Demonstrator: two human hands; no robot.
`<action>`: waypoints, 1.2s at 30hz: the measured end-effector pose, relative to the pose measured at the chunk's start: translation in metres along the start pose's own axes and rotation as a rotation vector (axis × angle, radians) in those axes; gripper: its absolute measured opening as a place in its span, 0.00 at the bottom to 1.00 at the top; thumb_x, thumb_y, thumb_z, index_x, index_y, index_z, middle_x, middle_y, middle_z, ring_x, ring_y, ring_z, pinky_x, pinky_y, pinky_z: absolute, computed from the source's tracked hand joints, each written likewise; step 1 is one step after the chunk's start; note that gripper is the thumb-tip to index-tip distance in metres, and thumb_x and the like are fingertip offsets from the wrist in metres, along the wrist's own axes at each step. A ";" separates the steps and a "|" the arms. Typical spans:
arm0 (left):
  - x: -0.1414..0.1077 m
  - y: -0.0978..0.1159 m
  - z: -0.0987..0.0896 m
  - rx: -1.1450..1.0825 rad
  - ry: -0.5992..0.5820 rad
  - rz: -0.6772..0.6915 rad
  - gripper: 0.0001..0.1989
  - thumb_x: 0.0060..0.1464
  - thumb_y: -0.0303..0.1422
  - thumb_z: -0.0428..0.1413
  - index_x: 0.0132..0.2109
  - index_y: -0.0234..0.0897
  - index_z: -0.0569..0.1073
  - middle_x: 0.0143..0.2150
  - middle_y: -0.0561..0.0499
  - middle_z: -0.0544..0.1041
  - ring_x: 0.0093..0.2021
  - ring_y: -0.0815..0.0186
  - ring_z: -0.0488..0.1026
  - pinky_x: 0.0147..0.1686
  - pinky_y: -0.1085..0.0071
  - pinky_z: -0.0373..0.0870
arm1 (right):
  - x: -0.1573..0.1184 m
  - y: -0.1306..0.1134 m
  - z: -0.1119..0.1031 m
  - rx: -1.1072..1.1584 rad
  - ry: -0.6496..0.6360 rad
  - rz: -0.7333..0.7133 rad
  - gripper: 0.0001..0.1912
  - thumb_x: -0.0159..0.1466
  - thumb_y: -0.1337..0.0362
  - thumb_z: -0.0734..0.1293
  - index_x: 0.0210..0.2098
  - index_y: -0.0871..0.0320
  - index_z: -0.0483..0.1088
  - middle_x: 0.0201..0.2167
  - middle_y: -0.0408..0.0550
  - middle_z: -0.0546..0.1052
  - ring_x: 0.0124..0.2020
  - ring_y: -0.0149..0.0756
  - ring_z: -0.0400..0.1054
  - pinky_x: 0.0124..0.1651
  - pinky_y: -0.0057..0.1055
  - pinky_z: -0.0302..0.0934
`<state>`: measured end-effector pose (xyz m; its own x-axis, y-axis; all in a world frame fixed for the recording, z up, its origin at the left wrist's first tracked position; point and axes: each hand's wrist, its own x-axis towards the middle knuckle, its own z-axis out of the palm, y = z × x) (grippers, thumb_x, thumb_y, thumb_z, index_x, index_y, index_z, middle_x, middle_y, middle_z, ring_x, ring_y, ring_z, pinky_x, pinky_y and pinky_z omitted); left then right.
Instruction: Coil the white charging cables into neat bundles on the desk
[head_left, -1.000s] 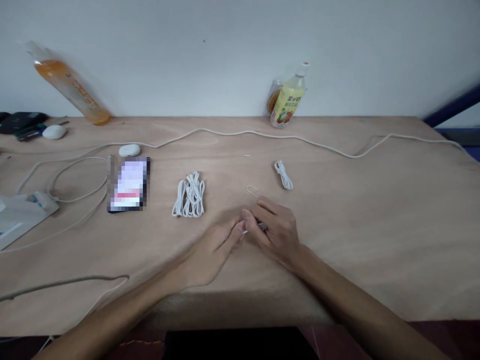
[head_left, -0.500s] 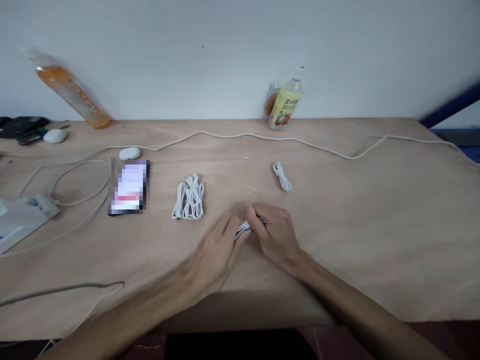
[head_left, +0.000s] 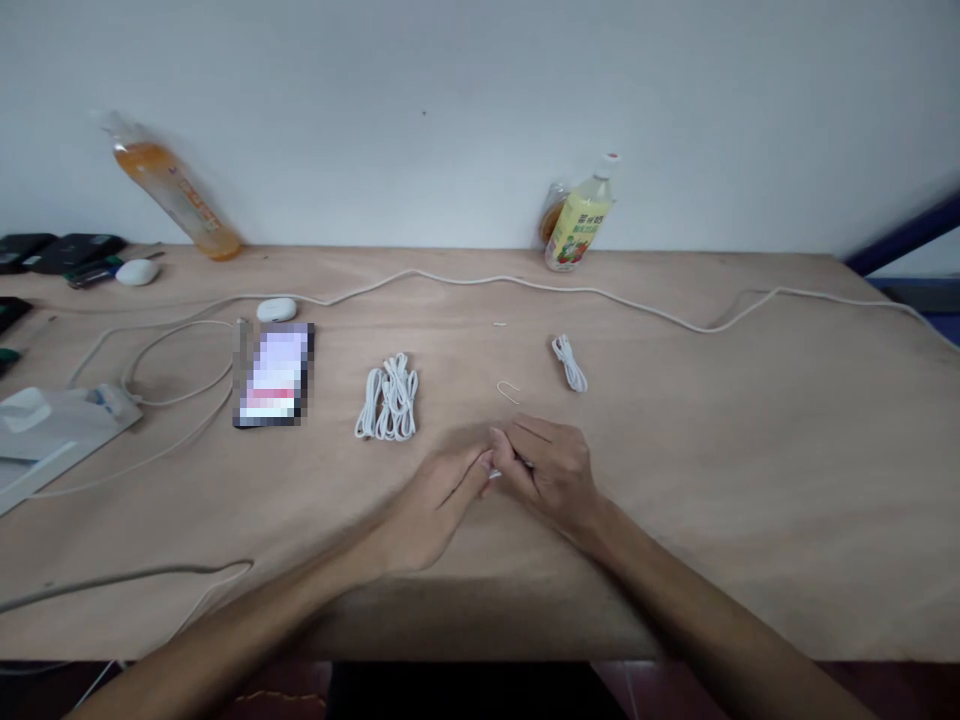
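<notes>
Left hand [head_left: 439, 500] and right hand [head_left: 553, 465]: together, both gripping one mostly hidden white cable [head_left: 495, 474]. Bench [head_left: 712, 450]: bent wire [head_left: 507, 396] just beyond, bundled cables [head_left: 397, 400] leftward.

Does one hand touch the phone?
No, the phone lies on the table, away from the left hand and the right hand.

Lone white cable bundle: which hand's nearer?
Right. The right hand is below the lone white cable bundle in the view; the left hand is farther off, below and to its left.
</notes>
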<state>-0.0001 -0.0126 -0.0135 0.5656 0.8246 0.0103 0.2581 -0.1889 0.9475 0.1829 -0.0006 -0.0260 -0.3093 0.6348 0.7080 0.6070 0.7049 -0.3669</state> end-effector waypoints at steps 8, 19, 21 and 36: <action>-0.001 -0.012 0.003 0.523 0.203 0.302 0.16 0.80 0.36 0.42 0.48 0.37 0.72 0.40 0.48 0.78 0.39 0.61 0.77 0.41 0.64 0.77 | -0.001 -0.007 0.000 0.146 -0.024 0.316 0.23 0.75 0.69 0.60 0.23 0.54 0.54 0.18 0.37 0.60 0.20 0.28 0.53 0.26 0.31 0.46; 0.006 -0.013 0.000 1.144 0.296 0.562 0.14 0.78 0.31 0.47 0.49 0.29 0.76 0.42 0.39 0.80 0.40 0.54 0.74 0.41 0.57 0.76 | 0.003 -0.006 0.003 0.389 -0.195 0.576 0.24 0.76 0.60 0.59 0.22 0.55 0.58 0.19 0.39 0.64 0.22 0.30 0.58 0.28 0.30 0.50; 0.005 -0.015 0.000 1.073 0.255 0.541 0.18 0.79 0.31 0.43 0.43 0.33 0.74 0.35 0.45 0.78 0.36 0.55 0.73 0.38 0.59 0.73 | 0.002 -0.007 0.003 0.375 -0.173 0.527 0.24 0.76 0.62 0.60 0.22 0.55 0.58 0.19 0.39 0.65 0.22 0.30 0.58 0.28 0.30 0.50; 0.000 -0.005 0.003 0.246 0.085 0.233 0.14 0.79 0.32 0.42 0.49 0.38 0.71 0.48 0.44 0.80 0.49 0.57 0.77 0.53 0.57 0.76 | 0.001 -0.003 0.001 0.301 -0.126 0.376 0.26 0.77 0.65 0.60 0.21 0.54 0.59 0.18 0.40 0.67 0.21 0.29 0.60 0.29 0.31 0.53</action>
<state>0.0011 -0.0133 -0.0197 0.5670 0.7838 0.2532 0.3166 -0.4912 0.8115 0.1796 -0.0017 -0.0245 -0.2066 0.8829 0.4216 0.4611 0.4680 -0.7540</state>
